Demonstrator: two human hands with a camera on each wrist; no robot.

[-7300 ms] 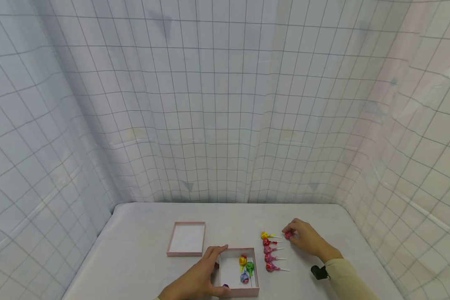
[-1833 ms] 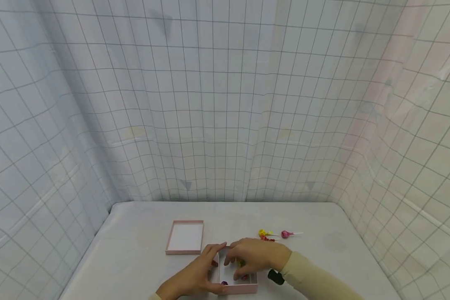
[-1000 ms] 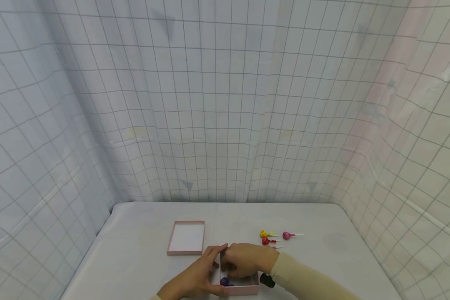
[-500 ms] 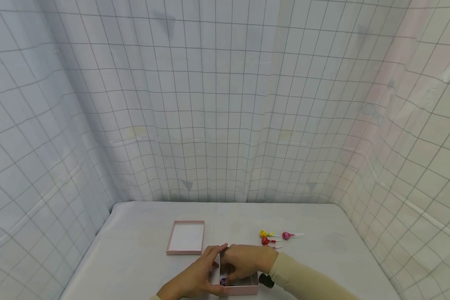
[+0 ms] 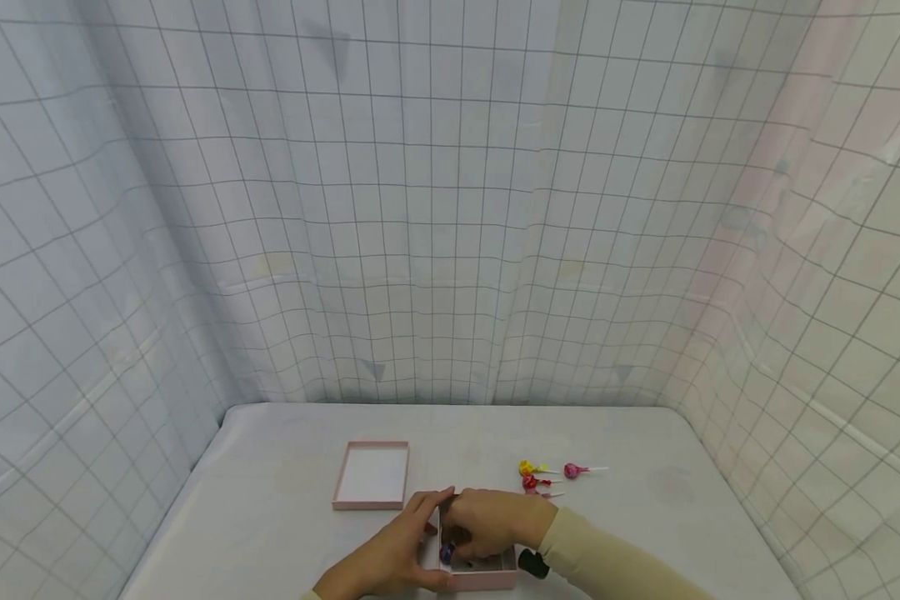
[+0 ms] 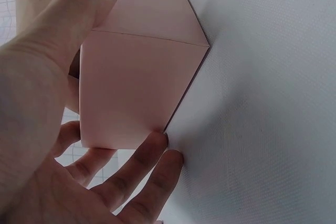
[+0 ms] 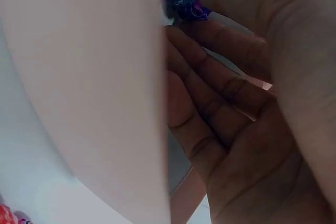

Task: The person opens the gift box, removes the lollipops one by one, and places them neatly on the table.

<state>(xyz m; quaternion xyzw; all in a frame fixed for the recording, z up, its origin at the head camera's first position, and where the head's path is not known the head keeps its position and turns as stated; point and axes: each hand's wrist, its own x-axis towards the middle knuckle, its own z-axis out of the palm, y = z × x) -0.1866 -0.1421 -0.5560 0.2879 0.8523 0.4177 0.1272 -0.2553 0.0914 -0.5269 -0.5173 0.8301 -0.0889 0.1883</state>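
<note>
An open pink box [image 5: 487,581] stands near the table's front edge. My left hand [image 5: 397,546] grips its left side, thumb at the near wall and fingers toward the far corner; the left wrist view shows the thumb on the pink wall [image 6: 126,82]. Inside the box is my right hand [image 5: 487,523], back of the hand up. Between its thumb and forefinger it pinches a purple-wrapped lollipop [image 7: 186,1], whose dark head [image 5: 447,554] shows by the box's left wall. The lollipop's stick and most of the box's inside are hidden under the right hand.
A pink lid [image 5: 371,504] lies inside up at the back left. Right of the box lie a yellow lollipop [image 5: 527,467], a red lollipop [image 5: 530,482] and a partly covered pink lollipop [image 5: 543,494]. Another pink lollipop [image 5: 572,471] lies farther right. Gridded curtains [image 5: 450,250] surround the table.
My right hand has let go of a pink lollipop at the right and moved left into the box. There it has taken hold of the purple lollipop. The left hand stays on the box.
</note>
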